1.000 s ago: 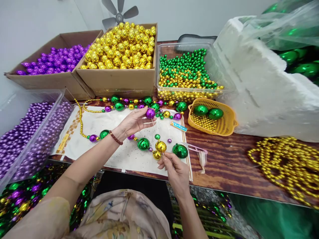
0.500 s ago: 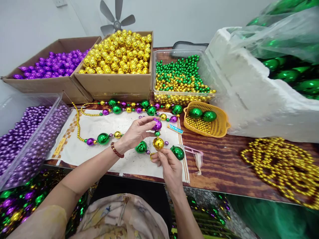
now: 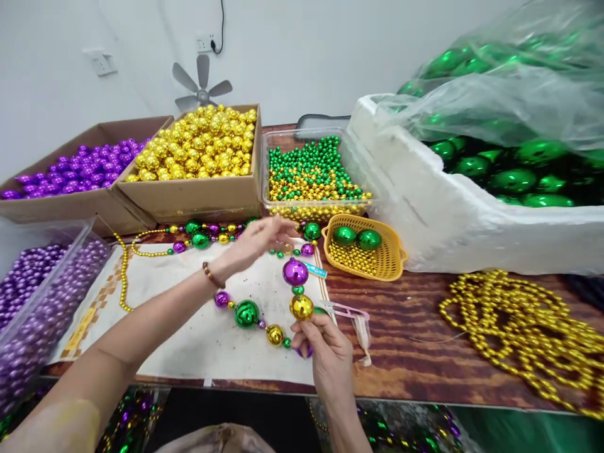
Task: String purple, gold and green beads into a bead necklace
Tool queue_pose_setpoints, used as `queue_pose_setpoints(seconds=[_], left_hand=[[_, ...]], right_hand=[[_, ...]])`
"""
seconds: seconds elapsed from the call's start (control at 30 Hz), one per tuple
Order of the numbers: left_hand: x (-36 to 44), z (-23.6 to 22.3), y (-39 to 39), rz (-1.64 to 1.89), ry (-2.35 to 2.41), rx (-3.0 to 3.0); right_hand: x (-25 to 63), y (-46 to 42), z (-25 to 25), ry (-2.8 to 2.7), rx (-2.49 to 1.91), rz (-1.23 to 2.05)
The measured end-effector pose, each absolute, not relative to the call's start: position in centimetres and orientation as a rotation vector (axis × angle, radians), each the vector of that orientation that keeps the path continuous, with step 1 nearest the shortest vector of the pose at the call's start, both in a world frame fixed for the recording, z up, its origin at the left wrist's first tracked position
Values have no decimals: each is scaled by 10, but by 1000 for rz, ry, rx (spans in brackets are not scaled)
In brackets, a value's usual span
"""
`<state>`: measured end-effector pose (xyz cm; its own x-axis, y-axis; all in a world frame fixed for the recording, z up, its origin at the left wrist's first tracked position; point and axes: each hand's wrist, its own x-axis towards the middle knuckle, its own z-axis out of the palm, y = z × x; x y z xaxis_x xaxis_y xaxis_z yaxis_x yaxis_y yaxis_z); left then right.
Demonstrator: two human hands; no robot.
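My right hand (image 3: 325,349) pinches the lower side of a shiny gold bead (image 3: 301,307). On top of it, in an upright row, are a small green bead (image 3: 297,290) and a large purple bead (image 3: 295,272). From that hand the strand runs left over the white cloth (image 3: 189,340), with another gold bead (image 3: 275,335), a big green bead (image 3: 246,313) and a purple bead (image 3: 222,299). My left hand (image 3: 264,242) hovers above and left of the upright purple bead, apart from it. Motion smears its fingers, and any thread in them is not clear.
Behind are boxes of purple beads (image 3: 80,167) and gold beads (image 3: 198,148), and a clear tub (image 3: 306,204). A yellow basket (image 3: 394,264), a foam box (image 3: 453,233) and pink-handled scissors (image 3: 352,311) are to the right, beyond them gold bead strands (image 3: 514,340). Purple pearls (image 3: 42,314) fill a left bin.
My left hand has let go of the purple bead and moved up and left. My right hand still grips the gold bead. The view has tilted up and shifted right.
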<state>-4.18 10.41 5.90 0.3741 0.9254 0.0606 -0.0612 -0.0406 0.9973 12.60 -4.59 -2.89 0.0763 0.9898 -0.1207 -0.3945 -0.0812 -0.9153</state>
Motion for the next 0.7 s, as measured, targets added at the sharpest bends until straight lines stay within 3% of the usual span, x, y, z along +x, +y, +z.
queue_pose_setpoints(seconds=[0.1,0.27,0.4,0.7], left_hand=[[-35,73,180,1008,1255,1870],[-18,80,272,235,1562,2173],[-11,73,297,49,1517,2056],[-10,65,312,-5,1576,1933]], right_hand=[[127,-46,-29,-782,-1017,1381],[126,-48,-25,-805,-1012,1397],[126,-49,-25,-808,-991,1419],[124,-50,-24,-748,-937,1483]])
